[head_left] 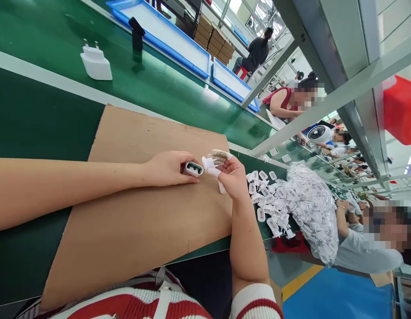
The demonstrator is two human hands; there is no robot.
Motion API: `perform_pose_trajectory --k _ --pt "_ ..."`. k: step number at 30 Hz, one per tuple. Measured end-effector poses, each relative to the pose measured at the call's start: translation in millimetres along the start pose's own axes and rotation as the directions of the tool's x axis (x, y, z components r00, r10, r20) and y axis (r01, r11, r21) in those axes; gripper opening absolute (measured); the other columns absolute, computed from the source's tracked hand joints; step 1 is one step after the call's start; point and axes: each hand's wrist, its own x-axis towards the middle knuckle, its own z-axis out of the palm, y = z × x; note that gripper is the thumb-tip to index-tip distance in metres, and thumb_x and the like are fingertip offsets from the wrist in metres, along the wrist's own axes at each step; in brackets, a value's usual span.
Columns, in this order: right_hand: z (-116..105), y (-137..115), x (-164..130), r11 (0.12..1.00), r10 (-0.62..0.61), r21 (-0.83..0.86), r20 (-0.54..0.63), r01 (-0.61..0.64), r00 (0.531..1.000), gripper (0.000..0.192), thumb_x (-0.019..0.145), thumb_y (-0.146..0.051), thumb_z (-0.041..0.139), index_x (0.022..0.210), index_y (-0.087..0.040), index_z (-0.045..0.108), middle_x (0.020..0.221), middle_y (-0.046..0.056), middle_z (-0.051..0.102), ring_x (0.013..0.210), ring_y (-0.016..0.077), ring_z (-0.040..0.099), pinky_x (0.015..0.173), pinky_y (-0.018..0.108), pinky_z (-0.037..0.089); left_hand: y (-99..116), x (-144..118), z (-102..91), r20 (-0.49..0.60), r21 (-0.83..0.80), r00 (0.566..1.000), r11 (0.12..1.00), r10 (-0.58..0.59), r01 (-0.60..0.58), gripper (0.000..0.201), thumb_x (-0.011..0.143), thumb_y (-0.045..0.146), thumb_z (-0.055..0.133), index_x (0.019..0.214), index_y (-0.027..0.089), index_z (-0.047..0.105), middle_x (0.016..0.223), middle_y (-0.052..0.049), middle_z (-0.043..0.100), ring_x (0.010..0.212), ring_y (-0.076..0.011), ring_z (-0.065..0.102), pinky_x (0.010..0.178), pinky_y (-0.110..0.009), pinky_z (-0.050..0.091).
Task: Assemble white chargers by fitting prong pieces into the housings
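My left hand (172,168) is closed around a white charger housing (194,169), whose open end faces right and shows a green circuit board inside. Just right of it, my right hand (232,173), with white covers on some fingertips, pinches a small white plug end piece (210,165). A narrow gap separates the two parts. Partly hidden under my right hand, another white piece (222,188) lies on the brown cardboard sheet (142,230). Right of the cardboard is a loose pile of white plug pieces (267,195).
A clear plastic bag (312,212) full of white pieces lies beyond the pile. On the green conveyor (52,40) stands a white two-pin charger (95,62), near a black block (137,34). Blue-rimmed trays (179,37) line its far side. Co-workers sit further right.
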Motion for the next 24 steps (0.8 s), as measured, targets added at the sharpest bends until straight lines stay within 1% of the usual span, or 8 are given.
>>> perform_pose_trajectory --k 2,6,11,13,16,19,21,24 --pt "2 0 -1 0.999 -0.002 -0.041 -0.007 0.002 1.0 0.049 0.055 -0.028 0.094 0.099 -0.024 0.075 0.099 0.003 0.079 0.094 0.0208 0.073 0.092 0.037 0.06 -2 0 -0.1 0.018 -0.062 1.0 0.998 -0.009 0.01 0.053 0.071 0.062 0.069 0.11 0.026 0.074 0.096 -0.001 0.076 0.083 -0.0238 0.068 0.071 -0.03 0.05" --pt "5 -1 -5 0.993 -0.015 -0.114 0.004 0.015 1.0 0.031 0.067 -0.035 0.088 0.095 -0.025 0.077 0.1 0.003 0.079 0.097 0.0219 0.072 0.094 0.038 0.06 1 -2 -3.3 0.036 -0.123 0.998 0.991 -0.048 0.052 0.05 0.068 0.062 0.072 0.103 0.025 0.074 0.091 0.001 0.076 0.082 -0.0224 0.068 0.071 -0.028 0.049" --pt "8 2 -8 0.989 0.002 -0.145 -0.029 -0.006 1.0 0.029 0.075 -0.035 0.083 0.101 -0.027 0.074 0.103 0.002 0.078 0.097 0.0211 0.071 0.08 0.033 0.06 9 -3 -9.9 0.059 -0.124 0.994 0.987 -0.094 0.101 0.053 0.066 0.058 0.072 0.108 0.025 0.074 0.087 0.001 0.075 0.079 -0.0209 0.067 0.068 -0.027 0.047" --pt "9 4 -8 0.983 -0.003 -0.183 -0.041 -0.005 0.999 0.023 0.076 -0.035 0.082 0.095 -0.025 0.073 0.099 0.002 0.077 0.093 0.0197 0.071 0.08 0.032 0.059 10 -3 -11.5 0.066 -0.112 0.991 0.986 -0.116 0.122 0.052 0.066 0.059 0.071 0.104 0.024 0.075 0.084 0.001 0.073 0.077 -0.0209 0.067 0.066 -0.027 0.045" --pt "11 5 -7 0.957 -0.119 -0.276 -0.09 0.09 0.989 0.019 0.078 -0.032 0.081 0.092 -0.025 0.072 0.102 0.002 0.075 0.092 0.017 0.068 0.089 0.032 0.057 10 -3 -12.3 0.074 -0.097 0.987 0.984 -0.145 0.152 0.051 0.065 0.059 0.072 0.102 0.025 0.075 0.08 0.001 0.071 0.076 -0.021 0.066 0.063 -0.027 0.043" --pt "15 2 -10 0.925 -0.211 -0.35 -0.147 0.149 0.966 0.036 0.078 -0.029 0.08 0.112 -0.027 0.069 0.119 0.004 0.071 0.094 0.0161 0.067 0.09 0.031 0.056 9 -3 -11.9 0.076 -0.104 0.987 0.983 -0.144 0.151 0.05 0.065 0.059 0.072 0.103 0.025 0.075 0.078 0.002 0.07 0.075 -0.0206 0.065 0.063 -0.027 0.043" --pt "18 -1 -12 0.887 -0.222 -0.433 -0.096 0.159 0.97 0.034 0.08 -0.027 0.078 0.113 -0.028 0.07 0.119 0.004 0.072 0.095 0.0175 0.066 0.092 0.033 0.056 8 -3 -11.2 0.077 -0.117 0.989 0.984 -0.128 0.136 0.049 0.066 0.06 0.073 0.1 0.025 0.075 0.076 0.002 0.069 0.072 -0.0198 0.064 0.061 -0.027 0.041" --pt "22 -2 -13 0.767 -0.219 -0.599 0.093 0.23 0.971 0.023 0.084 -0.021 0.071 0.106 -0.028 0.074 0.111 0.004 0.074 0.104 0.0223 0.064 0.103 0.039 0.051 5 -1 -9.7 0.075 -0.134 0.992 0.985 -0.098 0.107 0.044 0.067 0.06 0.074 0.092 0.024 0.074 0.076 0.002 0.069 0.071 -0.0189 0.063 0.061 -0.027 0.041"
